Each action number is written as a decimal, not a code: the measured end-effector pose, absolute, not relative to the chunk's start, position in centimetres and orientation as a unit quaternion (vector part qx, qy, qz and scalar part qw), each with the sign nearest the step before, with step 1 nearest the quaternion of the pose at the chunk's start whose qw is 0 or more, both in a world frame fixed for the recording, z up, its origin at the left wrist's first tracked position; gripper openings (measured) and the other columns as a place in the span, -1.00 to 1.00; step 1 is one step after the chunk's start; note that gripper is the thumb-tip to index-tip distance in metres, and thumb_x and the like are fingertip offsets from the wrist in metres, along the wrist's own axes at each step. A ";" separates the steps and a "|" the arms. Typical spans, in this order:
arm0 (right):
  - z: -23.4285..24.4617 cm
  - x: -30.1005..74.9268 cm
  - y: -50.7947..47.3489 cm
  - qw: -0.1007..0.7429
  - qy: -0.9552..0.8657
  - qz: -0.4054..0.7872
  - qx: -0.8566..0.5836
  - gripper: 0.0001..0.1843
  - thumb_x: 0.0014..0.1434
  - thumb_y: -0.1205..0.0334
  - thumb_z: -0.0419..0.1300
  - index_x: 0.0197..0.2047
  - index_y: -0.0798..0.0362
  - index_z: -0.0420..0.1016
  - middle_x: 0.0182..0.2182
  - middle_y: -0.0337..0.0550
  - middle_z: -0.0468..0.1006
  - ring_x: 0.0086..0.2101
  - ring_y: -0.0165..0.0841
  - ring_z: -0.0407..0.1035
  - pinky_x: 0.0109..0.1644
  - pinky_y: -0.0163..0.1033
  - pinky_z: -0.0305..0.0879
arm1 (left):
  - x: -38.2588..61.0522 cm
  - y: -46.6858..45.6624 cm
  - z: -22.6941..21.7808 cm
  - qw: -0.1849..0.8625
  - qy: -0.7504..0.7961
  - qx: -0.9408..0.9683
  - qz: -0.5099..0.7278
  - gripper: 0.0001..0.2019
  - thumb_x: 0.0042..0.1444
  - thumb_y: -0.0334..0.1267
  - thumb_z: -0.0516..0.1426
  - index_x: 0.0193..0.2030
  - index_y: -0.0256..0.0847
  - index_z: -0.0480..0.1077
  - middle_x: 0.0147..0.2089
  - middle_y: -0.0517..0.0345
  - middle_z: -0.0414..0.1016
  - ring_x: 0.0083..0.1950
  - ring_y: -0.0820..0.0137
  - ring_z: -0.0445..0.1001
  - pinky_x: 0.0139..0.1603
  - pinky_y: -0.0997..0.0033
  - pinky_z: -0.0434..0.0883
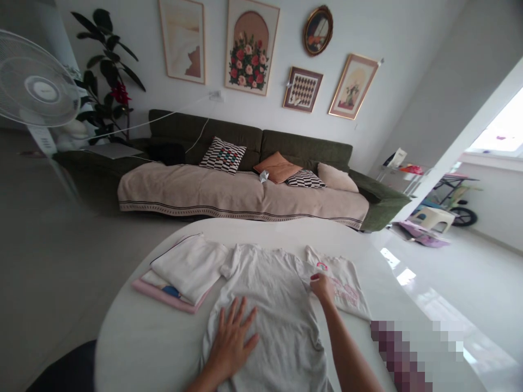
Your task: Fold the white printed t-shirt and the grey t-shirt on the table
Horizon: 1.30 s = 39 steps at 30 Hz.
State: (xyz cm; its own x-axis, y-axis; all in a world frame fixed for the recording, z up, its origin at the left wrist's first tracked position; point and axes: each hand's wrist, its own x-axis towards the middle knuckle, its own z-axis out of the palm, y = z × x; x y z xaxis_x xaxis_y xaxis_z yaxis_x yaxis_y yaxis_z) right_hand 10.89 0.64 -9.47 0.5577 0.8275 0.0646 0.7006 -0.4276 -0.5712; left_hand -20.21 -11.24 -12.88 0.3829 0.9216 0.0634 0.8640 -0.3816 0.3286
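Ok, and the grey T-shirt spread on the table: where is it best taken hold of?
Probably the grey T-shirt's far-left sleeve, pinched from above with the fingers: it juts out flat, clear of the right hand, while the left hand lies spread on the shirt's middle.

A grey cotton T-shirt point(261, 305) lies flat on a round white table point(253, 231), with a folded white-and-pink cloth stack point(180, 277) to its left and a white printed T-shirt point(345, 288) to its right. The left hand point(231, 343) rests on the grey shirt; the right hand point(322, 288) lies between both shirts. Behind the table stands a green fabric sofa point(302, 142).
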 end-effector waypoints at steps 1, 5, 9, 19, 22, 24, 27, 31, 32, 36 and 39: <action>-9.3 11.2 0.7 0.266 -0.475 0.108 -0.832 -0.70 0.22 0.15 0.16 -0.03 0.11 0.39 -0.09 -0.12 0.47 -0.20 -0.34 0.42 -0.16 -0.14 0.42 | -20.2 -11.3 -12.9 0.120 0.544 0.822 0.119 -0.45 0.24 0.02 -0.09 0.35 0.19 -0.16 0.44 0.12 -0.21 0.42 0.05 -0.24 0.29 -0.30 -0.12; -8.1 12.4 -0.1 0.234 -0.515 0.060 -0.823 -0.72 0.23 0.15 0.14 -0.03 0.09 0.39 -0.05 -0.11 0.45 -0.13 -0.31 0.40 -0.06 -0.07 0.38 | -19.7 -11.3 -12.8 0.128 0.530 0.830 0.121 -0.47 0.25 0.05 -0.12 0.34 0.21 -0.15 0.44 0.11 -0.19 0.42 0.03 -0.22 0.28 -0.32 -0.11; -7.6 10.3 -1.6 0.216 -0.544 0.009 -0.811 -0.65 0.28 0.27 0.03 0.10 0.16 0.33 0.18 0.11 0.26 0.14 -0.14 0.21 0.15 0.07 0.18 | -19.0 -11.3 -12.4 0.146 0.515 0.836 0.119 -0.44 0.23 0.09 -0.12 0.35 0.20 -0.18 0.44 0.07 -0.21 0.42 0.01 -0.24 0.27 -0.34 -0.12; -13.4 -3.5 -9.8 0.120 -0.696 0.066 -0.705 -0.42 0.25 -0.15 -0.11 0.31 -0.24 0.03 0.33 -0.23 0.01 0.31 -0.08 -0.18 0.26 0.23 -0.13 | -19.1 -11.5 -12.8 0.122 0.526 0.831 0.133 -0.42 0.22 0.01 -0.03 0.35 0.14 -0.10 0.41 0.09 -0.01 0.39 0.00 -0.04 0.29 -0.29 -0.08; -13.5 -2.9 -9.8 0.115 -0.691 0.071 -0.710 -0.40 0.27 -0.15 -0.17 0.32 -0.19 -0.02 0.34 -0.21 -0.03 0.32 -0.13 -0.25 0.28 0.20 -0.19 | -18.9 -12.0 -12.2 0.132 0.532 0.826 0.130 -0.41 0.21 -0.02 -0.01 0.36 0.06 -0.08 0.38 0.03 0.06 0.38 0.02 0.00 0.31 -0.24 -0.06; -13.3 -2.5 -9.3 0.116 -0.692 0.074 -0.708 -0.45 0.29 -0.10 -0.16 0.31 -0.24 0.01 0.34 -0.28 -0.01 0.32 -0.20 -0.23 0.29 0.12 -0.18 | -19.0 -13.1 -11.7 0.152 0.527 0.828 0.118 -0.39 0.19 0.00 0.01 0.35 0.05 -0.09 0.38 0.01 0.05 0.37 -0.01 0.00 0.29 -0.26 -0.04; -12.7 -1.8 -9.1 0.131 -0.682 0.072 -0.716 -0.48 0.28 -0.02 -0.11 0.29 -0.23 0.08 0.32 -0.32 0.06 0.31 -0.28 -0.13 0.30 -0.01 -0.12 | -20.4 -15.7 -12.0 0.167 0.505 0.840 0.109 -0.36 0.14 0.02 0.07 0.34 0.12 -0.06 0.40 0.03 -0.02 0.37 -0.07 -0.03 0.26 -0.31 -0.01; -12.1 1.5 -12.5 0.177 -0.600 0.047 -0.779 -0.46 0.27 0.10 -0.18 0.26 0.07 0.19 0.26 -0.04 0.20 0.24 -0.25 0.07 0.25 -0.12 0.02 | -25.2 -19.1 -15.1 0.126 0.530 0.822 0.170 -0.44 0.14 -0.11 0.08 0.30 0.02 0.12 0.38 -0.02 0.03 0.36 -0.01 0.04 0.21 -0.07 0.24; -12.2 2.9 -14.1 0.186 -0.567 0.043 -0.801 -0.44 0.27 0.12 -0.21 0.24 0.19 0.20 0.21 0.09 0.28 0.19 -0.20 0.16 0.22 -0.11 0.07 | -26.6 -19.5 -15.9 0.115 0.537 0.812 0.197 -0.48 0.16 -0.13 0.04 0.29 -0.05 0.17 0.35 -0.05 0.12 0.33 0.05 0.13 0.19 0.04 0.29; -12.9 7.5 -20.0 0.182 -0.486 0.084 -0.851 -0.46 0.18 0.07 -0.13 0.00 0.31 0.39 -0.21 0.24 0.56 -0.18 -0.13 0.48 -0.05 -0.16 0.33 | -29.9 -19.5 -17.0 0.100 0.565 0.769 0.283 -0.56 0.20 -0.15 -0.05 0.14 -0.24 0.37 0.08 -0.12 0.49 0.09 0.19 0.45 0.08 0.26 0.43; -13.2 8.2 -22.0 0.176 -0.488 0.115 -0.847 -0.58 0.12 0.01 -0.02 -0.12 0.11 0.44 -0.29 0.04 0.60 -0.21 -0.20 0.49 -0.13 -0.25 0.35 | -29.0 -18.3 -15.5 0.132 0.566 0.755 0.306 -0.60 0.16 -0.23 -0.04 0.08 -0.19 0.41 -0.03 -0.05 0.55 0.01 0.22 0.51 0.02 0.29 0.46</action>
State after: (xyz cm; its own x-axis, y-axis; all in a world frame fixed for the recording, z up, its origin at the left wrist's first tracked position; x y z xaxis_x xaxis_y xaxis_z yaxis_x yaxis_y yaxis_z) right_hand 8.23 -21.97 -13.20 0.4969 0.8675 -0.0220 0.7867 -0.4610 -0.4107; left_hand -28.99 -18.34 -15.51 0.1736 0.9342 0.3117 0.7727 -0.3255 0.5450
